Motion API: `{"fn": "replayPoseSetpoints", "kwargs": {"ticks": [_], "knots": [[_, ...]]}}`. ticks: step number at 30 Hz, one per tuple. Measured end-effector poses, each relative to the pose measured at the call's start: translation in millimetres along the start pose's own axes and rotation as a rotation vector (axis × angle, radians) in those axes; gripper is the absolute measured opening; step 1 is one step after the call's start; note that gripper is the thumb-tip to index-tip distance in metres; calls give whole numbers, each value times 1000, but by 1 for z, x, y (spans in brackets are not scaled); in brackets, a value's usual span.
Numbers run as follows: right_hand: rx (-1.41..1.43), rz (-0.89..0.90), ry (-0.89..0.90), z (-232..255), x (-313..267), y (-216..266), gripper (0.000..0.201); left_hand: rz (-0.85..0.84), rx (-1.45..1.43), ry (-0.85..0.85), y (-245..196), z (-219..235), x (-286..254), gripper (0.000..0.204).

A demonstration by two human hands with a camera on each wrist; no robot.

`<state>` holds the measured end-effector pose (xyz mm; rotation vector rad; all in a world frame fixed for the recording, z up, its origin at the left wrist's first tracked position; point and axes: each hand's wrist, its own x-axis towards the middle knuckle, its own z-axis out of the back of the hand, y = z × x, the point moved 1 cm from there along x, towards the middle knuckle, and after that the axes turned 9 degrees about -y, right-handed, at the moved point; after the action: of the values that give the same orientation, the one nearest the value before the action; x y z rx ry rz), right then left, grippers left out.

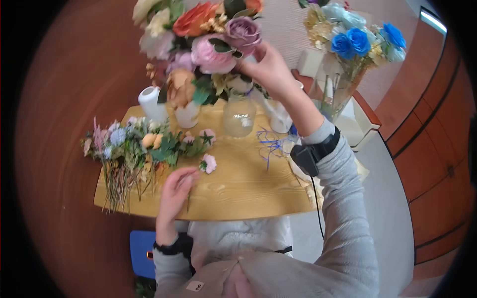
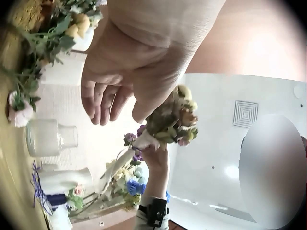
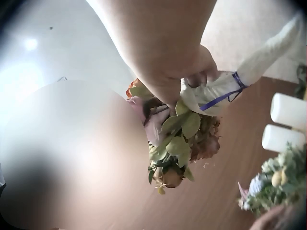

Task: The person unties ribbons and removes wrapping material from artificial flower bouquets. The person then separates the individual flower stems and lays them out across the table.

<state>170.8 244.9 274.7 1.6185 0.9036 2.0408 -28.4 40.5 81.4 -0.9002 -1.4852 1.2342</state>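
Note:
My right hand (image 1: 271, 72) grips a large bouquet (image 1: 213, 55) of pink, orange, mauve and cream artificial flowers, raised above the back of the table. In the right wrist view its stems are bundled in a white wrap (image 3: 268, 56), tied with a purple ribbon (image 3: 221, 99), and the fingers curl round the wrap close under the blooms. Below the bouquet stands a clear glass vase (image 1: 238, 119). My left hand (image 1: 175, 194) hovers near the table's front edge, its fingers loosely bent and holding nothing in the left wrist view. Just beyond its fingertips lies a small pink flower (image 1: 209, 163).
A pile of loose artificial flowers (image 1: 134, 141) covers the table's left side. White vases (image 1: 153, 104) stand behind it. Tangled purple ribbon (image 1: 273, 144) lies on the right. Blue roses (image 1: 357, 42) fill a tall glass vase (image 1: 343, 92) at the back right.

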Motion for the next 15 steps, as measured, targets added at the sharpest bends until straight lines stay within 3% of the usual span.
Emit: {"fn": "replayPoseSetpoints", "kwargs": {"ticks": [2, 4, 5, 6, 7, 8, 10, 11, 12, 15], "knots": [[130, -147, 123, -32, -30, -9, 42, -47, -104, 10, 7, -20, 14, 31], [148, -409, 227, -58, -67, -18, 37, -140, -326, 57, 38, -28, 27, 37], [338, -491, 270, -75, -88, -37, 29, -119, -323, 21, 64, -28, 36, 37], [511, -704, 295, -88, -112, -46, 23, -24, -514, -50, 94, -28, 43, 41], [509, -768, 343, -97, -133, -59, 22, 63, -705, -121, 111, -26, 41, 46], [505, -826, 387, -106, -149, -64, 21, 77, -701, -149, 99, -27, 31, 46], [521, -907, 361, -114, -173, -65, 22, 140, -839, -81, 77, -29, 14, 38], [523, -971, 318, -115, -181, -65, 25, 263, -859, -35, 91, -23, 15, 34], [525, -992, 324, -113, -186, -64, 25, 279, -863, -51, 93, -23, 12, 34], [387, -1000, 262, -104, -194, -65, 48, 296, -910, -112, 82, -32, 10, 33]]}}
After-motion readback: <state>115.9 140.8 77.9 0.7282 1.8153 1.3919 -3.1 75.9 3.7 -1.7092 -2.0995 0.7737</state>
